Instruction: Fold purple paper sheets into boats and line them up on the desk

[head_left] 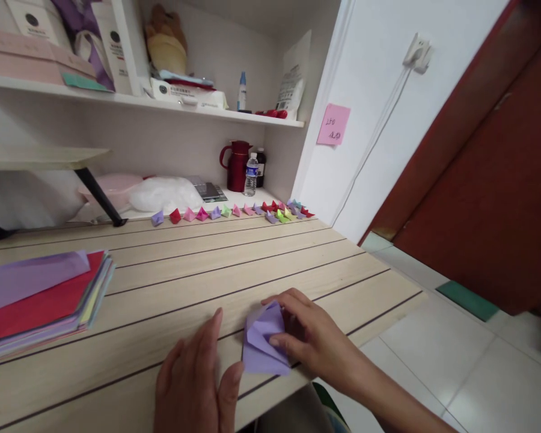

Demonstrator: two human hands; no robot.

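left hand [193,380] flat, touching purple paper [260,347] | right hand [313,338] pinching it

Soft, even daylight, faint shadows, slight blur throughout, wide-angle bending toward the edges.

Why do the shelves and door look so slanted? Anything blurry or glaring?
Head view: the wide lens tilts the white shelf and dark red door; light is soft and even, no glare on the pale wooden desk; the left hand and right hand at the lilac folded paper look slightly blurred.
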